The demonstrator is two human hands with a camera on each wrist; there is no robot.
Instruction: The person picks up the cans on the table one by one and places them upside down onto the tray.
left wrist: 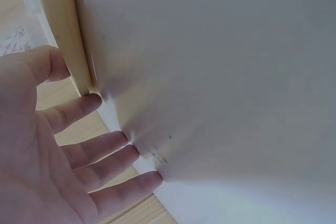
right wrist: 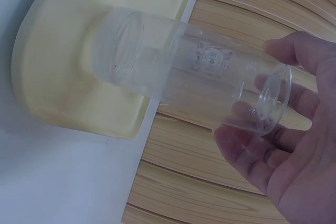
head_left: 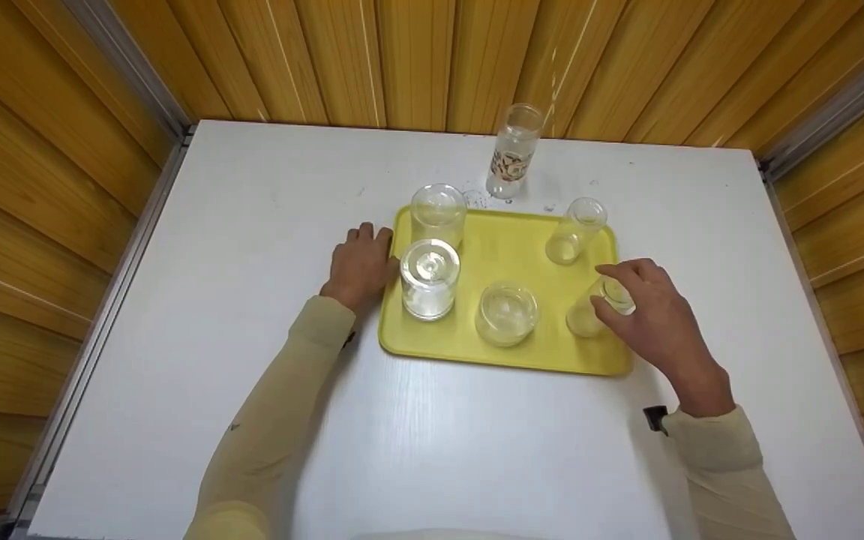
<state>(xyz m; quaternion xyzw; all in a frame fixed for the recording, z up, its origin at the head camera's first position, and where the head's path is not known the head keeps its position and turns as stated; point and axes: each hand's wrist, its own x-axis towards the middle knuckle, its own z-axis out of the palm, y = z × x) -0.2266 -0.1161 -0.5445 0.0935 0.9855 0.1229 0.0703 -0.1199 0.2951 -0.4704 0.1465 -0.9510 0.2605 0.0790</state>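
Observation:
My right hand (head_left: 653, 315) is curled around the upper part of a clear drinking glass (right wrist: 205, 66) at the right front of the yellow tray (head_left: 503, 360). That glass stands on the tray and bears a small round printed mark. In the right wrist view, my fingers lie along its rim end, the thumb on the other side. My left hand (head_left: 359, 266) rests beside the tray's left edge, fingers extended onto the white table, thumb side close to the rim. Also on the tray are a slim glass (head_left: 576, 232), a short wide glass (head_left: 507, 315), a shiny-topped glass (head_left: 430, 281) and another wide glass (head_left: 439, 214).
Behind the tray, a tall glass with a brown printed pattern (head_left: 511, 161) stands on the white table (head_left: 267, 180). Wood-look panels (head_left: 417, 60) rise along the back and both sides, with metal framing at the corners.

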